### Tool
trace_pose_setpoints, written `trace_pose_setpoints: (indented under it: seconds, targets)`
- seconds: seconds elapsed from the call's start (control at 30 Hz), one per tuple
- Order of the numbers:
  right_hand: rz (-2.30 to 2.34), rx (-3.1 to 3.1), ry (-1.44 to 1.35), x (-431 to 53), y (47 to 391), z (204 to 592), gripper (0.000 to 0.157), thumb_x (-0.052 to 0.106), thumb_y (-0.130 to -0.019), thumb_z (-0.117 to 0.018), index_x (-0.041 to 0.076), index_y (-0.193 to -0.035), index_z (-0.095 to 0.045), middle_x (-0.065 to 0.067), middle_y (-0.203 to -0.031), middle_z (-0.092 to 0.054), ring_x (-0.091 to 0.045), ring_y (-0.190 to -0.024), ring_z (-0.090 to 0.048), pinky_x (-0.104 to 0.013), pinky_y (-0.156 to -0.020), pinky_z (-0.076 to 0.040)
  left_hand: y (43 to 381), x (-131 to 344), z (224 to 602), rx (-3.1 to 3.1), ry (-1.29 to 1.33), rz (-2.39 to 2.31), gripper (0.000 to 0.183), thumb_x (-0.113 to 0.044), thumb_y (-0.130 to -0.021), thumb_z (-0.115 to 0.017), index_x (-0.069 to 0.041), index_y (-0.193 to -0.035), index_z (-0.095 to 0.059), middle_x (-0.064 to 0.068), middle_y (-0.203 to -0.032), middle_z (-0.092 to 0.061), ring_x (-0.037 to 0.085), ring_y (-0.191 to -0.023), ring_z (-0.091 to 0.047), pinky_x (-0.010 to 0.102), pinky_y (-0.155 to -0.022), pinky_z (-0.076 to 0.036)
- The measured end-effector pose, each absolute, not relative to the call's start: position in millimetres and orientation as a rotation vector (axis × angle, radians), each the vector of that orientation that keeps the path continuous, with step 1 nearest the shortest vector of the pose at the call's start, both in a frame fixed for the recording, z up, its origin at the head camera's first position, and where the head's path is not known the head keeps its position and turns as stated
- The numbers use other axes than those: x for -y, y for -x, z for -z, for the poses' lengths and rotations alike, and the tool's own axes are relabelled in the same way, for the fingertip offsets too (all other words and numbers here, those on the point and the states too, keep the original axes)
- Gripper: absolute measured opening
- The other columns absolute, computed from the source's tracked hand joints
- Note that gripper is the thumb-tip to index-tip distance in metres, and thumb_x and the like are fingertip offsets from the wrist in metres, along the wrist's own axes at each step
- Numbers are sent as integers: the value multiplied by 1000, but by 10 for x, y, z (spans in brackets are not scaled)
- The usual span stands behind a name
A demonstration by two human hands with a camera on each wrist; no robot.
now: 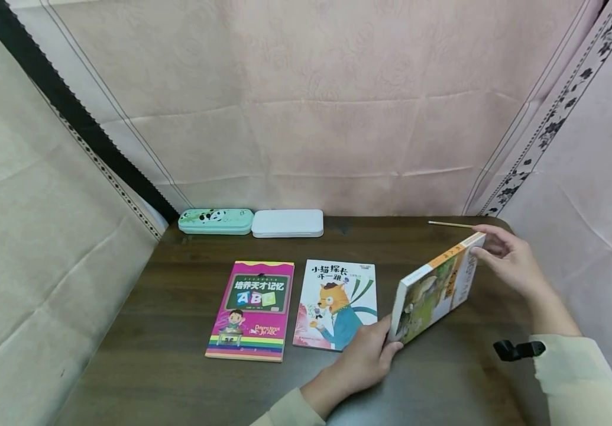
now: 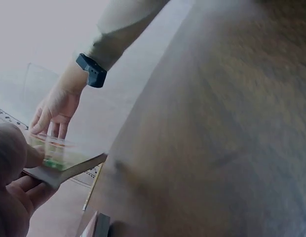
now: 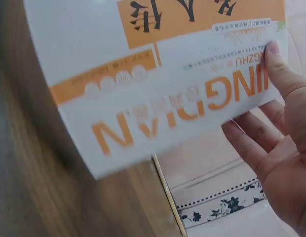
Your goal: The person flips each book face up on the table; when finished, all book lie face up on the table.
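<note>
Both hands hold a thick book [image 1: 436, 284] up at a tilt over the table's right side. Its spine is white and orange, and the cover shows a green picture. My left hand [image 1: 365, 358] grips the lower left corner, thumb on one side and fingers on the other. At the upper right end my right hand [image 1: 513, 260] pinches the book; in the right wrist view the thumb [image 3: 286, 74] lies on the white cover with orange lettering. Left of it lie a book with a cartoon cat [image 1: 336, 305] and a pink book [image 1: 252, 310], both flat.
At the back of the table [image 1: 151, 384] stand a mint-green case with a panda print [image 1: 215, 222] and a white case [image 1: 287, 223], side by side. A thin yellowish stick [image 1: 448, 224] lies near the far right edge. Pale cloth [image 1: 327, 118] hangs behind and on both sides.
</note>
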State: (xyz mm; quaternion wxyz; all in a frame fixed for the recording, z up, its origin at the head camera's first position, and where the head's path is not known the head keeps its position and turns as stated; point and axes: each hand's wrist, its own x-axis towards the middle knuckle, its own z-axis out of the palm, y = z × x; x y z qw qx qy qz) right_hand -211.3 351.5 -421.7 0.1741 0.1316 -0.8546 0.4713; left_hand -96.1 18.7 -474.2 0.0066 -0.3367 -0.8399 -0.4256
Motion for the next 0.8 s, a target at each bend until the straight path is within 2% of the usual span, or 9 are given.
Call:
trace_pose_setpoints:
  seconds: [0.07, 0.13, 0.27, 0.37, 0.47, 0.53, 0.6, 0.7, 0.8]
  targets:
    - [-1302, 2467, -340, -3481, 2128, 4219, 44, -1, -91, -73, 0, -133, -58, 22, -95, -65, 8, -85, -63, -9, -67, -50, 955, -193, 4738, 2596, 1011, 1515, 36, -5, -95, -69, -4, -129, -56, 12, -122, -70, 6, -111, -63, 15, -87, -53]
    - [-1265, 2517, -319, -3448, 2147, 4235, 44, 5, -93, -74, -3, -133, -56, 15, -95, -66, 8, -84, -60, -9, -68, -50, 956, -202, 4743, 2558, 942, 1718, 37, 0, -91, -73, -2, -124, -57, 16, -119, -71, 7, -107, -65, 13, -83, -53]
    - [-1235, 2635, -294, -3389, 2190, 4308, 47, 18, -96, -72, -6, -133, -55, -9, -101, -69, 8, -85, -58, -12, -68, -51, 975, -204, 4771, 2466, 733, 2066, 49, 5, -84, -79, 0, -128, -58, 20, -119, -70, 13, -102, -70, 18, -81, -56]
    - [-1222, 2726, -300, -3346, 2235, 4393, 50, 24, -98, -70, -5, -136, -55, -19, -107, -67, 0, -85, -59, -18, -66, -53, 1008, -188, 4811, 2397, 564, 2208, 51, 4, -83, -80, 1, -129, -59, 19, -115, -71, 16, -98, -72, 21, -81, -57]
    - [-1213, 2816, -334, -3293, 2283, 4480, 51, 27, -100, -68, -4, -138, -55, -20, -107, -67, -11, -83, -61, -25, -62, -54, 1051, -156, 4843, 2333, 441, 2268, 56, 4, -84, -79, 3, -134, -56, 19, -115, -70, 18, -98, -72, 23, -81, -58]
    - [-1198, 2871, -361, -3258, 2318, 4543, 54, 29, -100, -66, -5, -139, -53, -20, -108, -68, -17, -83, -63, -27, -62, -55, 1082, -132, 4864, 2312, 403, 2247, 59, 3, -85, -78, 5, -138, -54, 19, -112, -71, 19, -98, -72, 23, -81, -58]
    - [-1207, 2913, -405, -3228, 2355, 4614, 54, 28, -101, -65, -7, -140, -52, -23, -112, -68, -25, -90, -67, -26, -66, -55, 1117, -100, 4887, 2338, 422, 2130, 59, -2, -87, -79, 5, -140, -54, 19, -118, -69, 20, -103, -71, 25, -85, -57]
    - [-1206, 2964, -465, -3185, 2375, 4707, 54, 27, -102, -63, -9, -141, -50, -26, -123, -66, -36, -105, -66, -37, -84, -57, 1167, -37, 4901, 2518, 530, 1779, 51, -13, -90, -78, 2, -136, -60, 16, -129, -66, 22, -117, -65, 33, -98, -53]
    - [-1201, 2998, -485, -3177, 2355, 4772, 53, 26, -102, -64, -8, -141, -51, -27, -127, -63, -42, -116, -61, -52, -96, -52, 1211, 33, 4897, 2688, 664, 1412, 46, -23, -94, -75, -3, -134, -64, 12, -143, -58, 26, -132, -54, 42, -108, -46]
